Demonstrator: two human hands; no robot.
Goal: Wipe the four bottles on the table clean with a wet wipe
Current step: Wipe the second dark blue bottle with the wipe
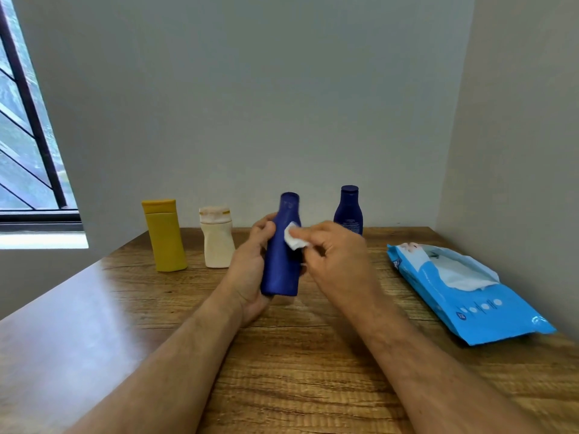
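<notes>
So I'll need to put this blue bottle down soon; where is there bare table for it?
Bare wood lies between the cream bottle and the far blue bottle, behind the held blue bottle. The table's near side is taken up only by the forearms. The wipes pack crowds the right edge; the yellow bottle stands close beside the cream one.

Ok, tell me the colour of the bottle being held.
Dark blue bottle, seen in the head view, held in the left hand.
</notes>
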